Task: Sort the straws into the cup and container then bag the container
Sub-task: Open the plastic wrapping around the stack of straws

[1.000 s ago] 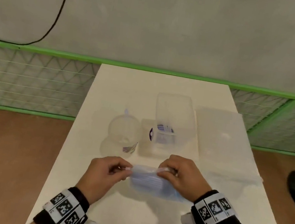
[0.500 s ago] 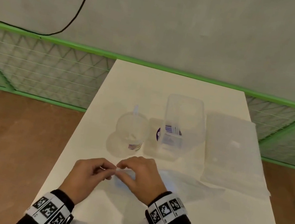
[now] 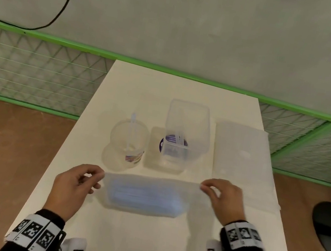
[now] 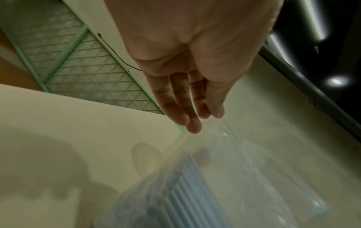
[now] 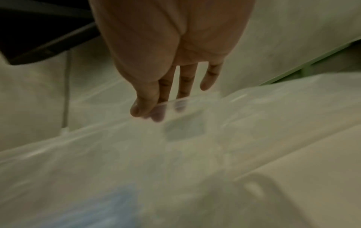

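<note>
Holding the straw bag (image 3: 144,194) stretched between both hands, you have it just above the near middle of the bench (image 3: 141,237). Your left hand (image 3: 72,184) pinches the bag's left top corner between thumb and fingertips, the other fingers loosely curled; your right hand (image 3: 223,198) pinches the right top corner the same way. With the top edge drawn taut like that, the mouth probably stands ready to be worked open, and the bundle of blue straws (image 3: 143,198) hangs level inside instead of sliding to one end.

Just beyond the bag, the clear cup (image 3: 128,139) stands upright on the left with one straw already leaning in it. To its right the clear container (image 3: 187,129) also stands open, with what looks like a straw or two inside, and its lid (image 3: 156,148) seems to lie flat on the near-left side, touching it. Farther right, a second, flat clear bag (image 3: 241,153) lies on the bench, likely kept within reach for the container at the end.

Sorting looks barely begun: nearly all the straws are in the bag you hold.
</note>
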{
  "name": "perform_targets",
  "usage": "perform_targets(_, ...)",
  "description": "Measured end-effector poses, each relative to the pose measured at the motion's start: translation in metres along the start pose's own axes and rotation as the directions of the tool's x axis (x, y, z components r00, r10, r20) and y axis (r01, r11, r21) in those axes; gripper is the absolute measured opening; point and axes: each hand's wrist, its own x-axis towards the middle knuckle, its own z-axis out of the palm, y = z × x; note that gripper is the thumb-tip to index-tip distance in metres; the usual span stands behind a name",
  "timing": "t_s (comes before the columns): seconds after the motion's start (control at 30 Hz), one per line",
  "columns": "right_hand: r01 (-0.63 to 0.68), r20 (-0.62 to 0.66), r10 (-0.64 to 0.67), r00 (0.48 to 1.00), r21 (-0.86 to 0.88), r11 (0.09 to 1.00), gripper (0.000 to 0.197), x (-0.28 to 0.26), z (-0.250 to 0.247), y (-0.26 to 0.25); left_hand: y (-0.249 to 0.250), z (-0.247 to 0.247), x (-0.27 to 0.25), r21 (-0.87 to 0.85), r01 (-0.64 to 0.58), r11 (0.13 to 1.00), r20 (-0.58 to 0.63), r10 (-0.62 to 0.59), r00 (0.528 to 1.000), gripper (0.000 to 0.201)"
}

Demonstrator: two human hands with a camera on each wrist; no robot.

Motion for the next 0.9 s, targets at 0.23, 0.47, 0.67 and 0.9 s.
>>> perform_targets(0.23,-0.268,0.045,0.266,0.963,0.049,0.962,0.008,-0.015,-0.04,0.049,0.003,0.009,0.002,0.022,-0.05,0.999,-0.037,0.05,0.998,0.019)
perform_targets(0.47,-0.171,0.168,0.132,0.977,0.245,0.954,0.006,-0.024,-0.011,0.016,0.01,0.023,-0.01,0.164,-0.099,0.981,0.131,0.078,0.988,0.012)
perform_targets(0.67,-0.241,0.415,0.233,0.88,-0.032,0.97,0.04,-0.015,0.003,-0.001,0.009,0.038,-0.01,0.393,-0.248,0.885,0.386,0.087,0.918,0.031)
perform_targets(0.9,-0.089,0.521,0.09,0.849,-0.028,0.996,0.117,-0.025,0.002,-0.01,0.02,0.054,-0.01,0.535,-0.248,0.808,0.476,-0.045,0.878,0.04)
